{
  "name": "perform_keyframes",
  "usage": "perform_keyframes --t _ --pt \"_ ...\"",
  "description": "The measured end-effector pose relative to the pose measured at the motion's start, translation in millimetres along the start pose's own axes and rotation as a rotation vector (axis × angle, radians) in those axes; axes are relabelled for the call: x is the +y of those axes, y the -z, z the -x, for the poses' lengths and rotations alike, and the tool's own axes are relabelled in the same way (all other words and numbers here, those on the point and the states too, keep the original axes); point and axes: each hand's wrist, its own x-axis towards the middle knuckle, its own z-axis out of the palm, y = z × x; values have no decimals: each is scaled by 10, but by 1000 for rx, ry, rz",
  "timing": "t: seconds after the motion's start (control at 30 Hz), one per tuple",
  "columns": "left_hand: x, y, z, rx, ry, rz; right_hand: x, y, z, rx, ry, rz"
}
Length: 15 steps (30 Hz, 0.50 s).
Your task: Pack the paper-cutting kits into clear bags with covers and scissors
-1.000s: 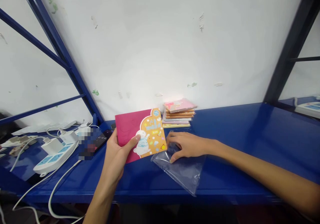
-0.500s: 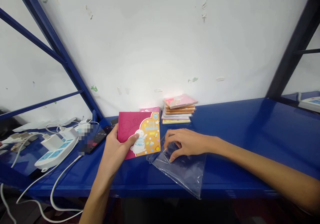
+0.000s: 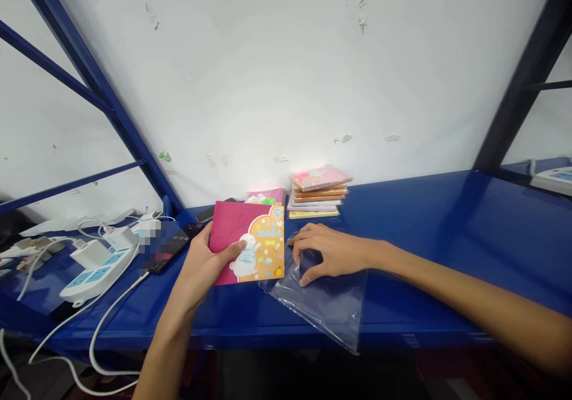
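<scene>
In the head view, my left hand (image 3: 208, 266) is closed on the left side of a square booklet (image 3: 263, 239), its thumb across the cover. That cover is magenta on the left and orange on the right, with a white bear in a striped sweater. My right hand (image 3: 328, 251) rests on a clear plastic bag (image 3: 333, 304), fingers curled and fingertips and thumb pinching at its upper left part. One corner of the bag reaches over the table's front edge. The booklet's lower right corner lies close to the bag's left end.
Behind the hands stands a stack of thin booklets (image 3: 318, 194), with another pink booklet (image 3: 268, 197) beside it, partly hidden. On the left are a phone (image 3: 172, 248), a white power strip (image 3: 96, 272) and loose white cables (image 3: 96, 334). Blue frame bars (image 3: 96, 84) rise at the left.
My left hand has tilted the booklet slightly, lowering its right side a little. The right hand stays on the bag with nearly the same bend. The whole view has shifted slightly.
</scene>
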Motion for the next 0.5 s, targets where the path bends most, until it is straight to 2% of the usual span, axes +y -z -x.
perform_keyframes --t 0.17,0.3,0.5 --pt "12 -3 -1 -90 118 62 52 -4 -7 8 7 -92" --pt "-32 30 -39 -184 199 83 122 13 -5 12 -64 -113" --pt "-117 37 -83 -265 220 81 209 7 -11 65 -67 -141"
